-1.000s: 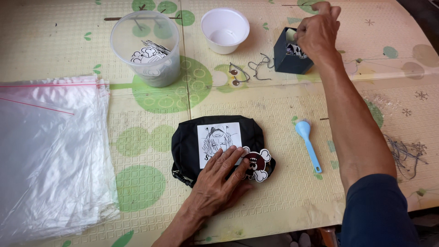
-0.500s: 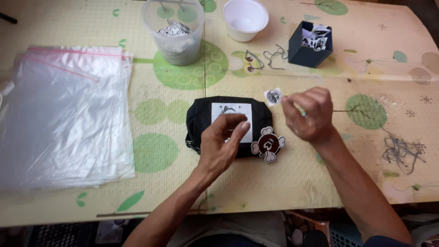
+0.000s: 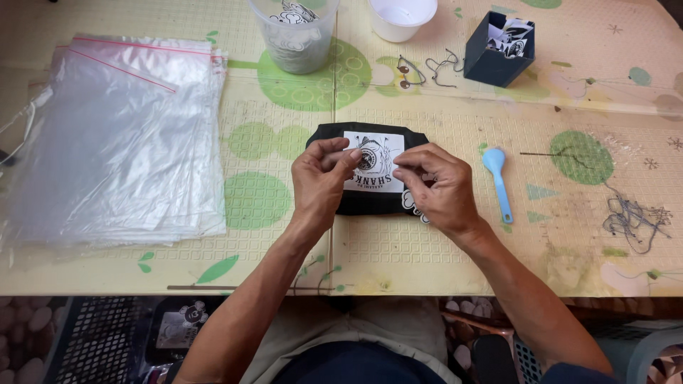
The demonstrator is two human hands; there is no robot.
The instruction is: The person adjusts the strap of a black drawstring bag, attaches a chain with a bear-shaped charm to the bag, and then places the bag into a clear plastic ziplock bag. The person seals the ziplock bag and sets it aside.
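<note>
Two hands meet over the black pouch [image 3: 370, 203], which lies flat on the table [image 3: 455, 270] right in front of you, its white printed patch facing up. Your left hand [image 3: 320, 178] pinches something small between thumb and forefinger at the patch's upper edge; it is too small to tell what. Your right hand [image 3: 437, 186] is curled with its fingertips closing on the same spot, and whether it grips anything of its own I cannot tell. A white cartoon charm [image 3: 411, 205] peeks out from under your right hand, touching the pouch's right edge.

Judging from this, you are midway through fitting a small piece to this one pouch: it is laid out and the charm is with it, but the joining is not finished and the pouch is not bagged. The stack of clear bags [image 3: 121, 135] sits well to your left, untouched by either hand. Beyond the pouch are the clear tub [image 3: 295, 43], the white cup [image 3: 402, 18], the dark box [image 3: 498, 48] of tags and a few wire hooks [image 3: 427, 70]. A blue scoop [image 3: 496, 178] lies just right of your hand.
</note>
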